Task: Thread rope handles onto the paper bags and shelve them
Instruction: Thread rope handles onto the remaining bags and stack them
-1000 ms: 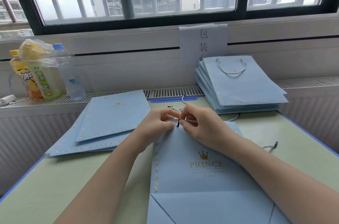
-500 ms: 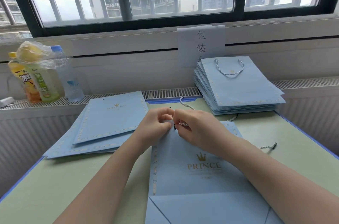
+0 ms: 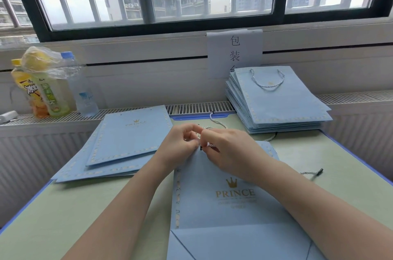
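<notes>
Head view, work bag: a light-blue paper bag (image 3: 223, 202) printed "PRINCE" lay flat on the green table (image 3: 63, 213), from centre toward 6 o'clock, top edge pointing to 12 o'clock.
Head view, left hand: the left hand (image 3: 178, 142) met the bag's top edge at centre, its fingertips pinching the paper beside the rope.
Head view, right hand: the right hand (image 3: 229, 149) touched the left, finger and thumb pinching the twisted rope handle (image 3: 217, 122) at the bag's edge.
Head view, rope: it looped toward 12 o'clock; a black-tipped rope end (image 3: 314, 172) lay at 3 o'clock.
Head view, unthreaded bags (image 3: 127, 142): flat pile at 9 o'clock.
Head view, finished stack (image 3: 282, 106): at 2 o'clock, handle on top.
Head view, drink bottles (image 3: 49, 87): at 10 o'clock.
</notes>
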Demonstrator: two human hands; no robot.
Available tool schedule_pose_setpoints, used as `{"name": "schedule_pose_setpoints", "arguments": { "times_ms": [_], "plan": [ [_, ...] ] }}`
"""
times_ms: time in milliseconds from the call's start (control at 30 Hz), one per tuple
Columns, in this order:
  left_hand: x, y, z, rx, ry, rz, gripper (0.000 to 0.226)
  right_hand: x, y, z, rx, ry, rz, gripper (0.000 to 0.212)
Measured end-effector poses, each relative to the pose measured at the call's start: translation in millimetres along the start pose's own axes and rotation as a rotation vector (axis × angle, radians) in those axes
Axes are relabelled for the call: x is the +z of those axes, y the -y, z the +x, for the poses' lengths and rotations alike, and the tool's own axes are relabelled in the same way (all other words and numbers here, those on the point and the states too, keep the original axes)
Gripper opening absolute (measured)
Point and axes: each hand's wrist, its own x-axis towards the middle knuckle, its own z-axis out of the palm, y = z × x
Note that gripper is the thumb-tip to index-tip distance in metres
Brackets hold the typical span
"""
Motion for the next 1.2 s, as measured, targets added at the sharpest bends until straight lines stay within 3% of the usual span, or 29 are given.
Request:
{"name": "schedule_pose_setpoints", "arguments": {
  "times_ms": [100, 233, 333, 500, 800, 900, 1033, 1200],
  "plan": [
    [1, -1, 0, 0.006, -0.012, 0.012, 0.027, 4, -3, 2, 0.04, 0.027, -0.031, 0.012],
    [3, -2, 1, 0.042, -0.048, 0.017, 0.022, 1, 3, 4, -0.059, -0.065, -0.042, 0.007],
    [5, 1, 2, 0.069, -0.076, 0.066, 0.023, 3, 5, 4, -0.087, -0.069, -0.066, 0.028],
    [5, 6, 4, 0.077, -0.075, 0.105, 0.019, 6, 6, -1, 0.04, -0.015, 0.031, 0.003],
    [-1, -3, 0, 0.12, -0.094, 0.069, 0.022, 5, -7, 4, 0.268, -0.034, 0.311, 0.016],
    [-3, -7, -1, 0.132, -0.131, 0.012, 0.025, 1, -8, 6, 0.396, 0.089, 0.469, 0.029],
    [-8, -9, -1, 0.012, -0.148, -0.083, 0.02, 0, -6, 6, 0.394, 0.132, 0.492, 0.018],
    [-16, -7, 3, -0.216, -0.032, -0.141, 0.05, -3, 3, 5, 0.367, 0.118, 0.534, 0.013]
  ]
}}
